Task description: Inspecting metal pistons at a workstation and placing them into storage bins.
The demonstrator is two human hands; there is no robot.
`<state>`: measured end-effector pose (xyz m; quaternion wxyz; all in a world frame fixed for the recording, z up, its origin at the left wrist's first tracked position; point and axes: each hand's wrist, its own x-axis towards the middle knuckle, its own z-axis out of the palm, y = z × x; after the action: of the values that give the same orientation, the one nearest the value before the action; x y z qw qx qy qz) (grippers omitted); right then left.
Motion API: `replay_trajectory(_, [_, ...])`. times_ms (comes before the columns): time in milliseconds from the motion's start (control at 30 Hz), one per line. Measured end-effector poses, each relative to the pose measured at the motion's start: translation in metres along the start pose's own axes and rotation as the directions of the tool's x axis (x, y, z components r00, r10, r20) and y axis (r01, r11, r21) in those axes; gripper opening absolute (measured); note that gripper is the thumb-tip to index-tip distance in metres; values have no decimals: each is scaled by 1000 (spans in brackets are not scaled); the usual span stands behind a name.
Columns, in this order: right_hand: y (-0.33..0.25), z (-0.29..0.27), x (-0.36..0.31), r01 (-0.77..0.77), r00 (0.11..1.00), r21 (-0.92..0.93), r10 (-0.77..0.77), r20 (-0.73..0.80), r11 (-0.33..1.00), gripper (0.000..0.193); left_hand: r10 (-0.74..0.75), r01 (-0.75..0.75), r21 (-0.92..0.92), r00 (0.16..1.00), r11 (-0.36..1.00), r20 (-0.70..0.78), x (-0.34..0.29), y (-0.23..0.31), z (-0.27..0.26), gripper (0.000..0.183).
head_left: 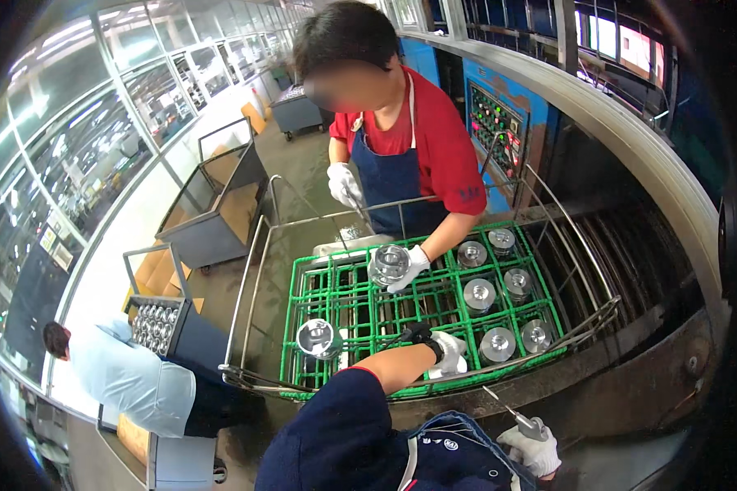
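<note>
Metal parts (479, 295), six of them, stand in three pairs in the right-hand cells of the green rack (289, 327); over at the near-left corner one shiny part (318, 337) sits alone; and in the middle, a co-worker's gloved left hand (415, 268) has another round part (390, 263) gripped above the bars! Most of the middle and left cells show no part, so by count I'd call this roughly half-way at best; whether the rack is being filled or unloaded, one moment cannot settle; nor can it say if those six are finished with.

Down on the near side, the person's white-gloved left hand (449, 358) is at the rack's near edge; how wide its fingers stand, or whether they hold anything, I cannot tell; the right hand (539, 455), outside the rack, has its fingers wrapped round a slim tool (530, 427), thin shaft slanting up toward the near rim; the co-worker's right hand (345, 186) has a tool too, held apart from the parts; and at far left, a cart (184, 335) carries rows of similar-looking round pieces (155, 327).
</note>
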<state>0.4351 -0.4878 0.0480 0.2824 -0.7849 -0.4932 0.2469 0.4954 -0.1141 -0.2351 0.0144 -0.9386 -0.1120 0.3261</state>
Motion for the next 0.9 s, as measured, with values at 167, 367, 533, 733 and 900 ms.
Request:
replay_trajectory(167, [-18,0,-4,36,986,47,-27,-166,998,28,61,-69,-150,996,986,-60,-196,4,-192,47])
replay_trajectory(367, [-56,-9,44,-386,722,824,692,-10,415,19,-399,-461,-885,801,63,-446,-237,-42,-156,38])
replay_trajectory(533, [-67,-14,66,-373,899,797,398,183,475,21,-159,-277,-460,947,-844,-278,-220,-77,-127,18])
replay_trajectory(733, [-77,-17,95,-394,900,727,395,182,563,17,-13,-39,-21,709,-999,-705,-192,-97,-110,38])
replay_trajectory(900, [-67,-2,102,-253,874,838,486,-17,484,16,384,377,-132,745,-917,-545,-211,-94,-113,43])
